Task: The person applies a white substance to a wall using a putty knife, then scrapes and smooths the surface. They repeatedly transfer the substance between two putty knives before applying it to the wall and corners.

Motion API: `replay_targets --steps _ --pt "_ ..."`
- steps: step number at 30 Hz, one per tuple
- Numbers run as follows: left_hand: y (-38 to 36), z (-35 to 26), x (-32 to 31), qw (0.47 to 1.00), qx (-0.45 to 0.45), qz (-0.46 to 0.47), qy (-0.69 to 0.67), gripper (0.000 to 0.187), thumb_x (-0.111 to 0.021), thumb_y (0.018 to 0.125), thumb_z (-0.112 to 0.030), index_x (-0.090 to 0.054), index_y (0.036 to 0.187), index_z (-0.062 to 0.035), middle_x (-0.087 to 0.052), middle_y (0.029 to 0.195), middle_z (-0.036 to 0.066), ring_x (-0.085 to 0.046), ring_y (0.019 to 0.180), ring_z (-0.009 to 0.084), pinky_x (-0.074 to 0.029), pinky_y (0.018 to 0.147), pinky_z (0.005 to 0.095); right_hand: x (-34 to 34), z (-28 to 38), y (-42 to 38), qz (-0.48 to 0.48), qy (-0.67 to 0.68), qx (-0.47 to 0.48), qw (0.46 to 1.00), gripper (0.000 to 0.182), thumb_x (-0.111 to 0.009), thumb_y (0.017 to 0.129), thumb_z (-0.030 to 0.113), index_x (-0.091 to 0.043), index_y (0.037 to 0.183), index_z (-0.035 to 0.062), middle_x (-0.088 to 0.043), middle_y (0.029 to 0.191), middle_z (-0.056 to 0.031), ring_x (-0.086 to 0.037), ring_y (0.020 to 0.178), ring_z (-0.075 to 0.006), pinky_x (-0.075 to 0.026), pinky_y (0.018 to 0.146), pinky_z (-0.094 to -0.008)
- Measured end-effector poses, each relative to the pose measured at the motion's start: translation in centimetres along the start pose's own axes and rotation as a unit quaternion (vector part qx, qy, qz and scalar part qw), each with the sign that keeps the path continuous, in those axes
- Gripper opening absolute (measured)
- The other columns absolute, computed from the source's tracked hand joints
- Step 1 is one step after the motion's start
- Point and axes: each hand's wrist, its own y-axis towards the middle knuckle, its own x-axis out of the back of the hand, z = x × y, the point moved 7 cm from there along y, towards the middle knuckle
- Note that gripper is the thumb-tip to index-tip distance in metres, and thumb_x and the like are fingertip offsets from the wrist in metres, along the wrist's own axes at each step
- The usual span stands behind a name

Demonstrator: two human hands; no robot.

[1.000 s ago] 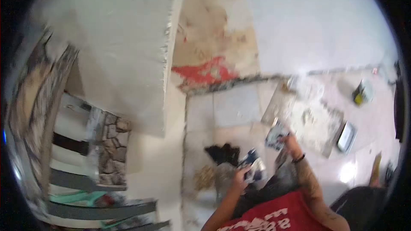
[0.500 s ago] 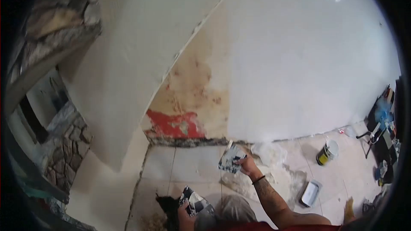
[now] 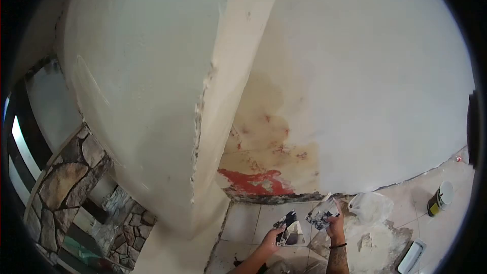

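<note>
Low in the view, my left hand (image 3: pixel 270 240) grips a broad putty knife (image 3: pixel 291 231), its dark-smeared blade carrying a pale lump of putty. To its right, my right hand (image 3: pixel 335 226) with a dark wristband is closed round a second putty knife (image 3: pixel 322 212), whose flat blade is spotted with dark and white smears. The two blades are close together with a narrow gap between them. Behind them is the lower wall, where a bare yellowish patch (image 3: pixel 274 137) and a red patch (image 3: pixel 258 181) border smooth white plaster (image 3: pixel 385 96).
A clear plastic bag (image 3: pixel 372 207) lies at the wall's foot, near putty-stained sheeting (image 3: pixel 375 243). Farther right are a paint can (image 3: pixel 440 199) and a white tray (image 3: pixel 412 257). A rough-edged wall corner (image 3: pixel 223 96) juts out at centre, with stone cladding (image 3: pixel 66 177) at left.
My view has swung left, so the wall corner appears nearer. My left hand has risen and brought its putty knife close beside the right one. Both hands keep their hold.
</note>
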Motion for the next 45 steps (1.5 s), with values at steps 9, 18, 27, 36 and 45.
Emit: replay_targets --steps 9,18,27,36,45 --pt "-5.1 2.8 8.6 0.981 -0.191 -0.017 -0.019 0.030 -0.048 0.088 -0.017 -0.054 0.104 0.0075 -0.060 0.100 0.012 -0.060 0.089 0.0225 -0.050 0.083 0.0366 -0.5 -4.5 -8.2 0.048 -0.400 0.048 0.914 0.076 -0.050 0.060 -0.016 -0.040 0.133 0.0054 -0.043 0.132 -0.0094 -0.038 0.123 -0.0211 -0.028 0.103 -0.0301" --pt "-10.5 6.3 11.2 0.965 -0.225 -0.011 -0.133 0.023 -0.048 0.082 -0.003 -0.056 0.103 0.0025 -0.061 0.095 0.009 -0.061 0.086 0.0199 -0.049 0.077 0.0336 -6.9 -7.2 -20.8 0.226 -0.492 0.037 0.840 0.075 -0.049 0.055 -0.012 -0.043 0.128 0.0055 -0.041 0.133 -0.0111 -0.036 0.126 -0.0243 -0.027 0.105 -0.0331" --pt "-13.1 3.7 14.3 0.962 -0.240 0.009 -0.129 0.020 -0.052 0.080 -0.003 -0.058 0.098 0.0003 -0.060 0.090 0.005 -0.060 0.079 0.0170 -0.049 0.073 0.0306 -6.1 -12.3 -22.1 0.355 -0.727 0.002 0.588 0.060 -0.044 0.064 -0.014 -0.046 0.120 0.0047 -0.045 0.123 -0.0164 -0.042 0.119 -0.0349 -0.034 0.100 -0.0372" --pt "-13.8 4.1 17.1 0.930 -0.337 -0.144 -0.027 0.015 -0.059 0.084 -0.007 -0.060 0.097 0.0015 -0.059 0.084 0.000 -0.051 0.072 0.0056 -0.042 0.066 0.0225 -13.5 -9.9 -23.6 0.338 -0.743 0.062 0.574 0.057 -0.044 0.066 -0.012 -0.050 0.119 0.0066 -0.049 0.119 -0.0164 -0.047 0.112 -0.0363 -0.041 0.094 -0.0393" --pt "-15.0 4.7 15.0 0.891 -0.370 -0.243 0.099 0.011 -0.058 0.085 -0.009 -0.060 0.089 0.0019 -0.058 0.080 -0.001 -0.049 0.071 0.0063 -0.041 0.065 0.0224 -10.9 -13.3 -25.7 0.401 -0.816 0.127 0.396 0.043 -0.045 0.081 0.008 -0.051 0.123 0.0134 -0.048 0.115 -0.0129 -0.046 0.110 -0.0318 -0.034 0.098 -0.0467"
